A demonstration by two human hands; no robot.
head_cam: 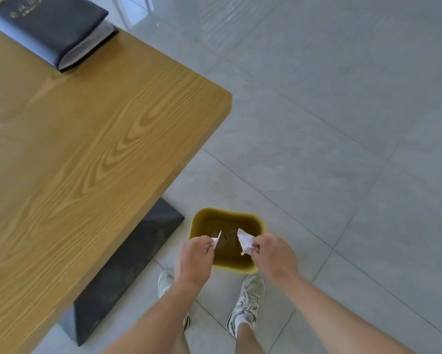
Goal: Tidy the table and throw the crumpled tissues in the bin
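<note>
Head camera, looking down: at far left a wooden table (87, 139) fills much of the view, and at its far corner lies a dark folder (53, 29) with lettering on its cover, too blurred to read. Under the table's near edge a dark slab-shaped table base (127, 261) runs down to the pale tiled floor (342, 123). Just right of that base stands a yellow bin (262, 226), open at the top, its inside brownish. The left hand (195, 259) hangs over the bin's left rim with thumb and fingers pinched on a small white tissue scrap (216, 240) that pokes up from the grip. Across a gap, the right hand (276, 256) is above the bin's right side, its fingers closed round a larger crumpled tissue (245, 240), which sticks out to the left over the bin's opening. Both forearms reach in from the bottom edge and hide part of the bin's near rim. Below the hands are two pale sneakers, the left sneaker (165, 281) mostly behind the left forearm, the right sneaker (249, 300) beside the bin's near right corner.
</note>
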